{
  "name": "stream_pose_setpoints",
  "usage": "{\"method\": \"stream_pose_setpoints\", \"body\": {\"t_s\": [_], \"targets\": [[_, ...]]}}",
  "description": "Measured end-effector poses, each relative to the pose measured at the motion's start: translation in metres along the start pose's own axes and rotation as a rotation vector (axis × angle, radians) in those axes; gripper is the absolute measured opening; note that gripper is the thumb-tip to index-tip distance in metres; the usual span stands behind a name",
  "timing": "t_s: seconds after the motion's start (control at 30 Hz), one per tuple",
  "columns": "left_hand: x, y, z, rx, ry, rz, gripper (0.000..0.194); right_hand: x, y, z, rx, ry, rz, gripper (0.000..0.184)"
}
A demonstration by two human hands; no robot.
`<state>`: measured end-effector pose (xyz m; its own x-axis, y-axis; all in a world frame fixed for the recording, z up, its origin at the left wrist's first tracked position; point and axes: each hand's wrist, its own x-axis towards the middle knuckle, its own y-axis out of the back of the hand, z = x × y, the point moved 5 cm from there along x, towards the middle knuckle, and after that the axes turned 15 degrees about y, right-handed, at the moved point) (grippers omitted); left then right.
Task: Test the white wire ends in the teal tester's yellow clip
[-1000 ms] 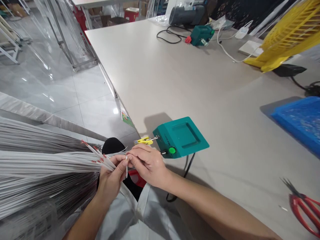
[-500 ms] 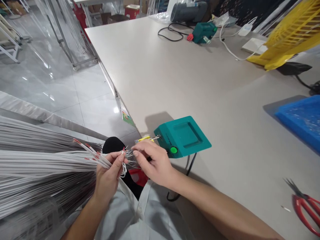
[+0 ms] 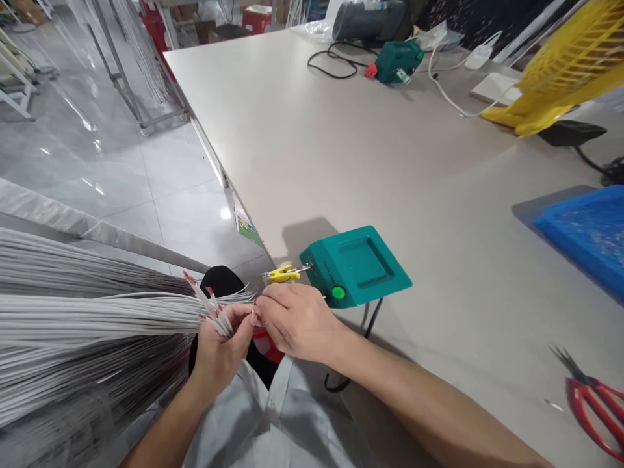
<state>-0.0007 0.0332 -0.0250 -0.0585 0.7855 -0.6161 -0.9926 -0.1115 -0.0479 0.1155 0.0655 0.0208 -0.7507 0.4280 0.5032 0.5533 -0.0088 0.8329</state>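
My left hand (image 3: 219, 348) is closed around a few white cables (image 3: 223, 322), whose red-marked ends stick up past the thumb. Its thumb and forefinger meet the fingertips of my right hand (image 3: 299, 323) at a small cable end. The right hand is closed in a pinch there, and its fingers hide most of what they hold. Just beyond the right hand, a yellow clip (image 3: 280, 274) is attached to a teal box (image 3: 363, 263) with a green button. A thick bundle of long white cables (image 3: 97, 318) lies to the left of my hands.
Red-handled scissors (image 3: 592, 390) lie at the table's right front, with a blue tray (image 3: 587, 237) behind them. Farther back are a yellow fan (image 3: 570, 71), a second teal box (image 3: 398, 62) and a grey motor (image 3: 368, 23). The table edge (image 3: 227, 179) runs along the left.
My right hand has moved down and closed in against the left fingertips. The left hand has shifted slightly right, and its red-ended cables now point more upward. The yellow clip shows more fully.
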Motion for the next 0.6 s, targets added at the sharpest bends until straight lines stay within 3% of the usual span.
{"method": "stream_pose_setpoints", "body": {"t_s": [0.1,0.27,0.43,0.53,0.6], "targets": [[0.001,-0.001,-0.004,0.000,-0.010,0.050,0.022,0.002,0.001,-0.003,-0.149,0.046,-0.066,0.025],[0.002,0.002,-0.005,-0.084,-0.052,0.079,0.020,0.002,0.007,-0.003,-0.073,0.004,-0.109,0.017],[0.002,0.001,0.007,0.006,-0.089,0.052,0.045,0.002,0.029,0.008,-0.234,-0.063,-0.139,0.017],[0.003,-0.002,0.011,0.016,-0.062,0.046,0.043,0.002,0.034,0.022,-0.371,-0.095,-0.291,0.023],[0.005,-0.004,0.012,0.012,-0.063,0.035,0.043,0.001,0.033,0.032,-0.368,-0.109,-0.414,0.017]]}}
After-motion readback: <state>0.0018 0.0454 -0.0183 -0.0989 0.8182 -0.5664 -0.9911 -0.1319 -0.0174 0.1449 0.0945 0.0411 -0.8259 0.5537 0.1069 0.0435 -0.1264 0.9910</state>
